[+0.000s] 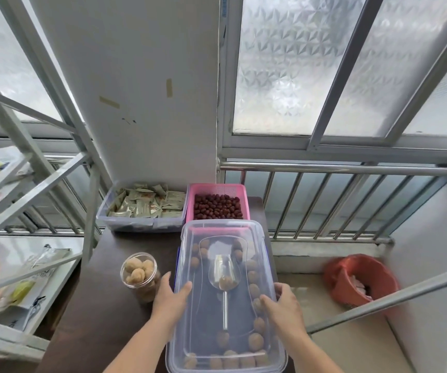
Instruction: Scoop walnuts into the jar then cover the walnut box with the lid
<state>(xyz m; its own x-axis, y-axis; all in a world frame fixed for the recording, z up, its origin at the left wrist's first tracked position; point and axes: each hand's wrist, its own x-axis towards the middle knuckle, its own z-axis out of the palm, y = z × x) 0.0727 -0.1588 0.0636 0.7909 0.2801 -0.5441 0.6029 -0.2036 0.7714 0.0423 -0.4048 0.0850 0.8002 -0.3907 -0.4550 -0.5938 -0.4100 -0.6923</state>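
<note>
A clear plastic lid (225, 230) lies over the walnut box (175, 354) on the dark table (103, 300). Through the lid I see walnuts (256, 341) around the box's edges and a clear scoop (223, 275) with one walnut in its bowl. My left hand (169, 298) grips the lid's left edge, thumb on top. My right hand (284, 305) grips the right edge the same way. A round clear jar (140, 275) filled with walnuts stands open just left of the box, beside my left hand.
Behind the box stand a pink basket of red dates (218, 203) and a clear bin of packets (144, 205). A white metal rack (28, 211) with items is at the left. A railing (338, 168) and an orange bag-lined bin (359, 281) are on the right.
</note>
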